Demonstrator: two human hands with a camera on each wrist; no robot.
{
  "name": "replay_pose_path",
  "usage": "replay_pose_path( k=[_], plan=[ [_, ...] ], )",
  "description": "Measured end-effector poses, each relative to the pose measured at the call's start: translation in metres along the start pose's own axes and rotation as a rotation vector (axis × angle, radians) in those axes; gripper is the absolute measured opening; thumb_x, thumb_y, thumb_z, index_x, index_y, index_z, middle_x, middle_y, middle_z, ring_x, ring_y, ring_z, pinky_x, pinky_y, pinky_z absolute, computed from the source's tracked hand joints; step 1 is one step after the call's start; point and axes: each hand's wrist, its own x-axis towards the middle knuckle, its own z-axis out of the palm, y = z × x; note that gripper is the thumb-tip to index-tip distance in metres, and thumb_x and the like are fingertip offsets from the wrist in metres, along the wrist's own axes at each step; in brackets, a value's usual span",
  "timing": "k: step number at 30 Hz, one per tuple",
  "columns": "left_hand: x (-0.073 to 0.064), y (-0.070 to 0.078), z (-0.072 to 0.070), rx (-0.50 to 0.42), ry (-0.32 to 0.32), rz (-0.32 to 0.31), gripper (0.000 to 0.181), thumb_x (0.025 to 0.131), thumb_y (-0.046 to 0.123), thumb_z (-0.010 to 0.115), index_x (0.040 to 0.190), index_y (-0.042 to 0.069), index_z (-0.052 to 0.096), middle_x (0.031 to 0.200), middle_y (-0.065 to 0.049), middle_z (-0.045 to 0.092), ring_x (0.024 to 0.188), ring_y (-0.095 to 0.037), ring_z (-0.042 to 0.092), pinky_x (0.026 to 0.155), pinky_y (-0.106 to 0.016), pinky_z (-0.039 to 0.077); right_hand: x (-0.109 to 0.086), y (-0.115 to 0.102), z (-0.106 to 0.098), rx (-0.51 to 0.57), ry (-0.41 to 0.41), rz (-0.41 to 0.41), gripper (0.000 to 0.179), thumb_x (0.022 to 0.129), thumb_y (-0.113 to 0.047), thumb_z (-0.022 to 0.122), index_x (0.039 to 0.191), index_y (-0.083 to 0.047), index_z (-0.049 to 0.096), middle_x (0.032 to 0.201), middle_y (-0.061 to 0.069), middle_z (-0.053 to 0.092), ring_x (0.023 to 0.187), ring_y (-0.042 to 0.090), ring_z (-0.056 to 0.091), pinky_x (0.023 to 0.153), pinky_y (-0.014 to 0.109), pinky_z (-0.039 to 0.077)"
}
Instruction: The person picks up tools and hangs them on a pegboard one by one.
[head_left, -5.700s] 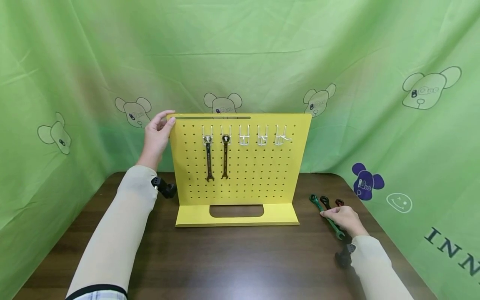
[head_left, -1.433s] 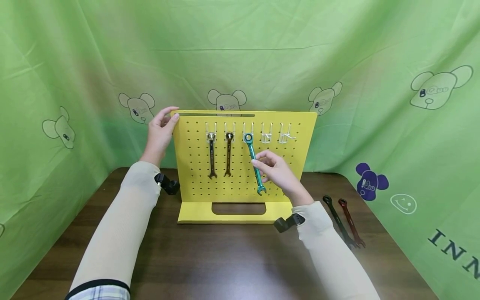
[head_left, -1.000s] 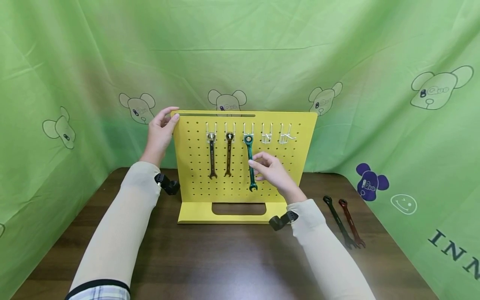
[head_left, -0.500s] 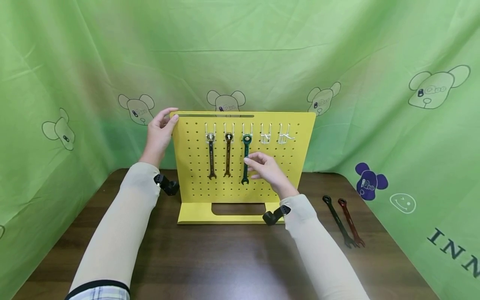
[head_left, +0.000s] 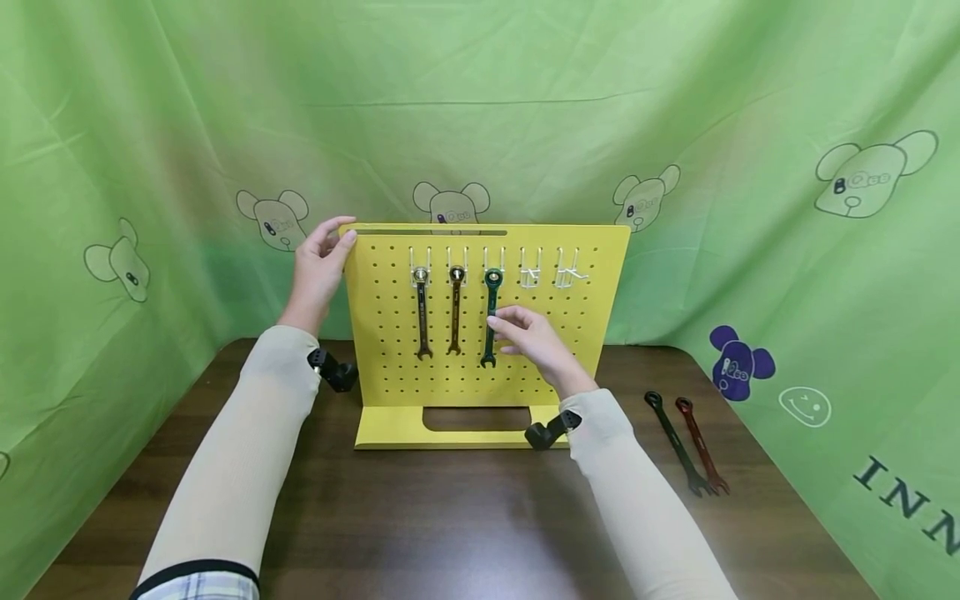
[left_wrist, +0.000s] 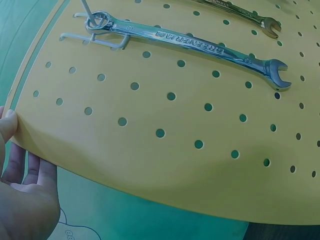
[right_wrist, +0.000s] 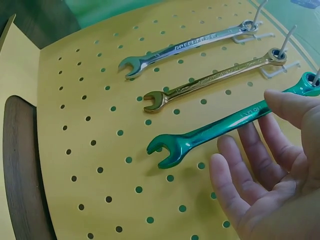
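R hand (head_left: 540,342) — thumb & fingers nearly closed, lightly pinching green wrench (right_wrist: 225,123) mid-shank from its R; wrench approx. vertical, ring end up on 3rd hook (head_left: 503,260) of 5. L hand (head_left: 315,271), farther off, pinches pegboard (head_left: 367,333) corner.

i see pegboard (head_left: 390,379) mid-frame on table (head_left: 450,517) | three hung wrenches (head_left: 455,312) across its left to middle | two loose wrenches (head_left: 677,446) on table, lower right | curtain (head_left: 480,137) behind

Green wrench (right_wrist: 215,128) partly behind right hand (right_wrist: 277,187)
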Motion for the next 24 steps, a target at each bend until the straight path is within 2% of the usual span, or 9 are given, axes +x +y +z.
replay_pose_path(
  k=[6, 11, 18, 24],
  plan=[
    [0.0, 0.0, 0.001, 0.0, 0.003, 0.006, 0.035, 0.101, 0.029, 0.062, 0.135, 0.02, 0.063, 0.11, -0.001, 0.06, 0.094, -0.013, 0.056, 0.082, -0.027, 0.048, -0.004, 0.003, -0.002, -0.006, -0.013, -0.012, 0.047, 0.102, -0.028, 0.061, 0.135, 0.003, 0.051, 0.132, 0.02, 0.055, 0.12, 0.034, 0.054, 0.098, 0.043, 0.05],
    [0.0, 0.0, 0.0, -0.004, 0.005, 0.008, 0.033, 0.101, 0.029, 0.062, 0.133, 0.022, 0.064, 0.11, -0.001, 0.061, 0.094, -0.013, 0.056, 0.082, -0.027, 0.048, -0.01, 0.006, -0.004, -0.038, -0.042, -0.029, 0.045, 0.102, -0.028, 0.06, 0.134, 0.003, 0.051, 0.131, 0.022, 0.055, 0.12, 0.037, 0.055, 0.101, 0.049, 0.047],
    [0.001, -0.001, 0.0, -0.003, -0.001, 0.013, 0.038, 0.101, 0.029, 0.062, 0.136, 0.017, 0.062, 0.109, -0.002, 0.06, 0.093, -0.013, 0.055, 0.081, -0.027, 0.048, -0.019, 0.005, -0.008, -0.11, -0.06, -0.056, 0.042, 0.101, -0.031, 0.062, 0.129, 0.0, 0.055, 0.122, 0.023, 0.057, 0.116, 0.04, 0.054, 0.095, 0.049, 0.05],
    [0.001, -0.001, -0.001, -0.004, 0.001, 0.013, 0.036, 0.101, 0.029, 0.062, 0.135, 0.018, 0.063, 0.109, -0.002, 0.06, 0.093, -0.013, 0.056, 0.079, -0.025, 0.049, -0.028, 0.006, -0.014, -0.156, -0.076, -0.078, 0.042, 0.101, -0.028, 0.062, 0.129, 0.003, 0.055, 0.12, 0.026, 0.058, 0.113, 0.043, 0.055, 0.093, 0.053, 0.05]
  ],
)
